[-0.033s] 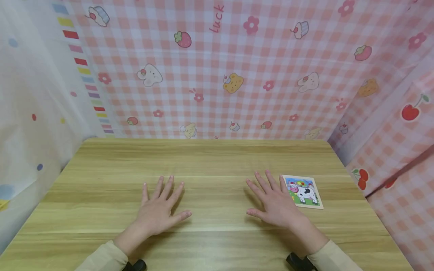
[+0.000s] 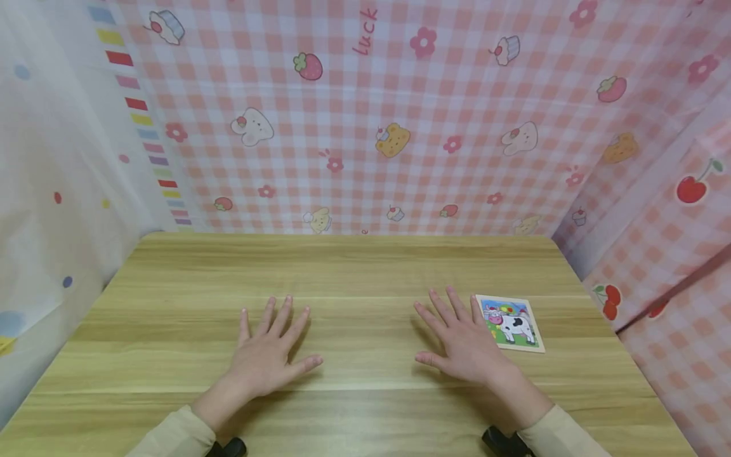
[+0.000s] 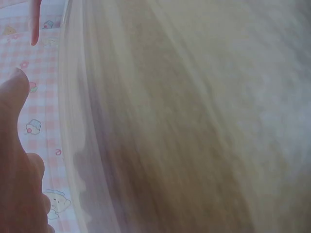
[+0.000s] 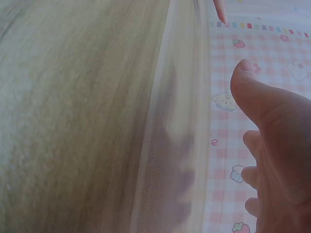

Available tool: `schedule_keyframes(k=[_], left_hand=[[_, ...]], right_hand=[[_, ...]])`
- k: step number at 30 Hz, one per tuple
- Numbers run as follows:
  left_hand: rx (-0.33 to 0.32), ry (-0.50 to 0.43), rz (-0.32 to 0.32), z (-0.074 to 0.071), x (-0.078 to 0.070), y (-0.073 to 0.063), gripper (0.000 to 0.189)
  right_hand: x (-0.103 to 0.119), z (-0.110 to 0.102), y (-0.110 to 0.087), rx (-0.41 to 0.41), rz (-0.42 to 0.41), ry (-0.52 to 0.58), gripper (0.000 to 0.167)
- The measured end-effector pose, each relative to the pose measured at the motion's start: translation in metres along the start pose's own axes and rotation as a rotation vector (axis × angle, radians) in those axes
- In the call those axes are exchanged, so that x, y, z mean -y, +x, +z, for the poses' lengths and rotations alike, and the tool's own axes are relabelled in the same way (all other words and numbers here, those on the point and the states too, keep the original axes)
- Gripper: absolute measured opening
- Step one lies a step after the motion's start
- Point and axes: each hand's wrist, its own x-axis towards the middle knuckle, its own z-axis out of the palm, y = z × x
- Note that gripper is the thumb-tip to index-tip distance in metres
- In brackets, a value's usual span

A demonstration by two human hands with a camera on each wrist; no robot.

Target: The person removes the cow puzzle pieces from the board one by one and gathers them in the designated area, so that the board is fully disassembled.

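In the head view my left hand [image 2: 264, 358] is held palm down over the wooden table [image 2: 365, 266], fingers spread, with nothing in its grasp. Across from it, my right hand [image 2: 468, 346] is spread in the same way and holds nothing. A square picture puzzle [image 2: 514, 325] with a black-and-white cow lies flat just right of the right hand, whose little finger overlaps its left edge. In the left wrist view the left thumb [image 3: 13, 92] points up beside the table surface. The right thumb [image 4: 248, 82] shows in the right wrist view, the other fingertips below it.
A pink checked cloth [image 2: 354, 95] with cartoon prints hangs behind the table. A white dotted curtain [image 2: 51, 158] borders the left side, and another checked cloth [image 2: 674, 285] borders the right. Dark wrist devices [image 2: 502, 441] sit under the beige sleeves.
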Motion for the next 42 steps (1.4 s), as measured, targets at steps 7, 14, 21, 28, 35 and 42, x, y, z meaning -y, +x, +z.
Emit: schedule_keyframes(k=[7, 14, 21, 28, 35, 42], left_hand=[[-0.023, -0.015, 0.007, 0.004, 0.003, 0.0, 0.086], [-0.033, 0.0, 0.02, 0.005, 0.003, -0.001, 0.085], [-0.043, 0.006, 0.023, 0.007, 0.0, -0.002, 0.084], [-0.042, 0.01, 0.029, 0.009, -0.003, -0.004, 0.083], [-0.07, -0.016, 0.059, 0.004, -0.007, -0.003, 0.082], [-0.083, -0.035, 0.1, 0.0, -0.013, 0.0, 0.081]], right_hand=[[-0.001, 0.001, 0.0, 0.005, -0.001, -0.002, 0.086], [-0.002, 0.002, -0.004, -0.021, -0.023, 0.015, 0.088], [-0.005, 0.006, -0.008, -0.054, -0.037, 0.029, 0.089], [-0.014, 0.008, -0.014, -0.125, -0.033, 0.03, 0.088], [-0.03, 0.005, -0.023, -0.195, -0.023, 0.06, 0.088], [-0.055, 0.007, -0.033, -0.203, 0.009, 0.11, 0.09]])
